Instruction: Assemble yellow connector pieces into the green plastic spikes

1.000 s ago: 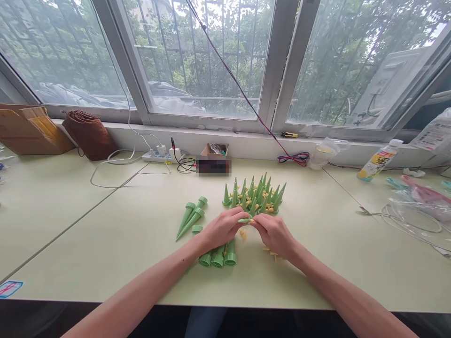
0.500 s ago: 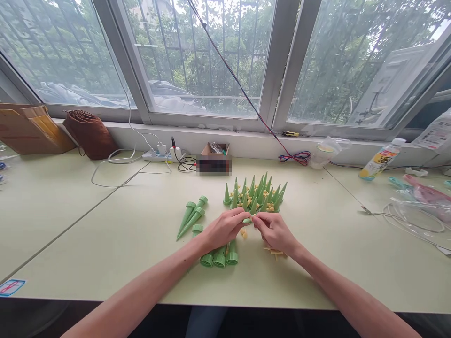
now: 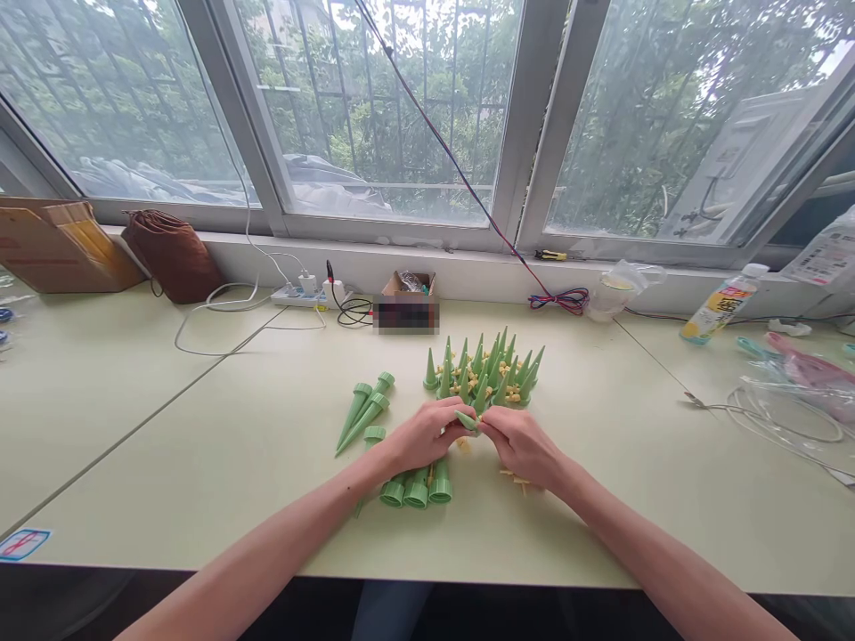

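My left hand (image 3: pixel 427 434) is closed around a green plastic watering spike (image 3: pixel 466 420), its tip angled up to the left. Against the spike's side, my right hand (image 3: pixel 525 445) pinches a small yellow valve piece (image 3: pixel 481 418), mostly hidden by the fingers. Just beyond both hands stands a cluster of upright green spikes (image 3: pixel 431 369) with yellow pieces on them. Loose spikes (image 3: pixel 370 411) lie to the left, and several more (image 3: pixel 415 492) lie partly under my left hand and forearm. Loose yellow pieces (image 3: pixel 517 479) lie under my right hand.
Along the window wall are a cardboard box (image 3: pixel 60 249), a brown drawstring bag (image 3: pixel 170 254), a power strip (image 3: pixel 300 296), a small open box (image 3: pixel 407 289) and a plastic cup (image 3: pixel 611 294). On the right are a bottle (image 3: pixel 725 303) and a white cable (image 3: pixel 768 418).
The spike in my left hand has turned, so more of its tip shows. My right hand has shifted slightly and stays at the spike's side.
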The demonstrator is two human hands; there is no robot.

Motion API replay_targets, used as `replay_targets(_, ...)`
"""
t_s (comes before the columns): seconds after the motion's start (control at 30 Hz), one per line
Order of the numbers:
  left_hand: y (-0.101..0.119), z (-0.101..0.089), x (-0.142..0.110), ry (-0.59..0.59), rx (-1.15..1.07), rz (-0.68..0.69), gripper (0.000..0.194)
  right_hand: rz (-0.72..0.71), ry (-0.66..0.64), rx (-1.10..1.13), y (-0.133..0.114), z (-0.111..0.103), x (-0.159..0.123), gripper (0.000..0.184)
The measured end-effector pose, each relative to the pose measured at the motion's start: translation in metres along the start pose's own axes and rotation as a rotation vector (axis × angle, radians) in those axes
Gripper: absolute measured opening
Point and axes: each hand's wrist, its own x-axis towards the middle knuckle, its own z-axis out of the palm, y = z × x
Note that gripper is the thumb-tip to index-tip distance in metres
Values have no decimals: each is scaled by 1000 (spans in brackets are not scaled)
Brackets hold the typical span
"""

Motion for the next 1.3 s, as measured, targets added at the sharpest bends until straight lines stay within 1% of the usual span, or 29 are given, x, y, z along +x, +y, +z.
replay_targets(0.17, 3, -2, 2, -2, -157, -44, 16, -125, -34, -285, 1, -4, -3, 31)
replay_targets(0.3, 4, -2, 3, 10, -178, -38, 19, -178, -34, -403, -1, -6, -4, 31)
replay_targets(0.37, 4, -2, 3, 16, -141, -14, 20, -171, -39, -414, -1, -5, -4, 30)
replay_targets(0.57, 3, -2, -1, 28, 67, 64, 24, -120, -24, -376, -4, -3, -5, 31)
replay_targets(0.77, 0, -3, -3, 23, 135, 141, 24, -92, 10, -318, -7, -2, -5, 36)
replay_targets(0.9, 0, -3, -3, 22, 139, 143, 24, -96, 13, -331, -5, 0, -6, 34)
replay_targets(1.07, 1, -3, -2, 18, 131, 117, 24, -128, 7, -416, -3, 0, -7, 29)
replay_targets(1.3, 3, -4, 0, 23, 113, 98, 24, -154, 17, -478, -6, -2, -5, 29)
